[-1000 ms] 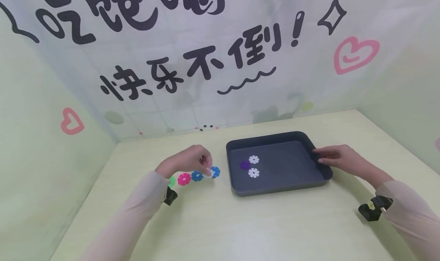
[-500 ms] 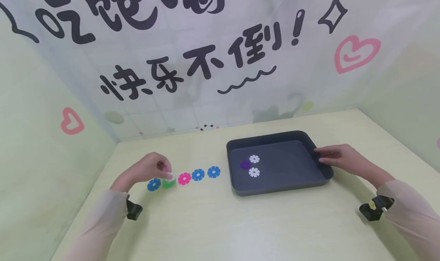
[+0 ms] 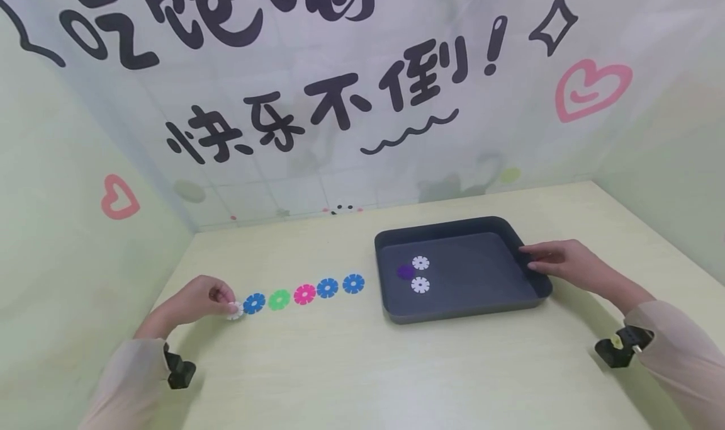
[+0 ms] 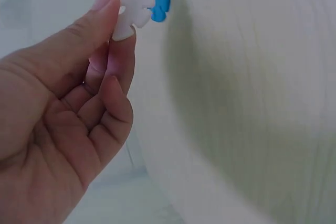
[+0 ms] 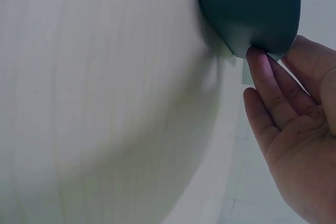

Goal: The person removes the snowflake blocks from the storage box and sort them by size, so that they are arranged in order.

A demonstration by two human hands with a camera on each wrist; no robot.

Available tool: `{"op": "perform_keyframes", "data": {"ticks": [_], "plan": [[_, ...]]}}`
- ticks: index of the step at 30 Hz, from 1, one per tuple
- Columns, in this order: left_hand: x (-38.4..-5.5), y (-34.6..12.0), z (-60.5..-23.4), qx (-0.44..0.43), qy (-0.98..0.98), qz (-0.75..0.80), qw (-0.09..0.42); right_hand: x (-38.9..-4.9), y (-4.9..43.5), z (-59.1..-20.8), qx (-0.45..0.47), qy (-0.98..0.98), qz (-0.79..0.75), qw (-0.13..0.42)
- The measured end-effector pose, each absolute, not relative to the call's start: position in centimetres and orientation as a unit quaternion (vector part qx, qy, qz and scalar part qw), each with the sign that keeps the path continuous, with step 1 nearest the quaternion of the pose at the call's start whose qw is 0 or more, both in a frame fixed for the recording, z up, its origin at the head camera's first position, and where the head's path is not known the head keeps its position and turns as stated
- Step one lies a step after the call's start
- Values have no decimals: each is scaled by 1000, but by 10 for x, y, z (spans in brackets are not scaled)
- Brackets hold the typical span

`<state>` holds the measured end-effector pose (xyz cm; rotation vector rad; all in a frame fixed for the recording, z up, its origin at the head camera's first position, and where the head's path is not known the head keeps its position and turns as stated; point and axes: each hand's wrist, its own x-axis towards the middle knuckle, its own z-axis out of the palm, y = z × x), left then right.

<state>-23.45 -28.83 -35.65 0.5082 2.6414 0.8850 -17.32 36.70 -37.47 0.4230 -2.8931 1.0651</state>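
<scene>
Five coloured discs (image 3: 304,294) line the bench (image 3: 408,379)

The left hand (image 3: 201,296) pinches a white disc (image 3: 235,311) in its fingers, just beside the row's left end. Past its right end, a dark tray (image 3: 476,269) holds three others (image 3: 420,285); the right hand (image 3: 566,263) grips the wall.

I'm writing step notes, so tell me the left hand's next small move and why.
Probably lay the white disc flat on the table and release it: the left hand pinches it just left of the leftmost blue disc.
</scene>
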Motion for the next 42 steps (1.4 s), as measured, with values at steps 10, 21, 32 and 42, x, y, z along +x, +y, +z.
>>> {"op": "perform_keyframes", "data": {"ticks": [10, 21, 32, 42], "plan": [[-239, -300, -379, 97, 937, 308, 137, -173, 367, -374, 128, -932, 339, 8], [-242, -306, -391, 74, 938, 312, 133, -173, 366, -375, 128, -930, 344, 13], [-243, -307, -390, 91, 940, 307, 119, -172, 367, -375, 129, -930, 343, 16], [-240, -281, -367, 129, 942, 294, 97, -173, 366, -375, 135, -930, 343, 12]]}}
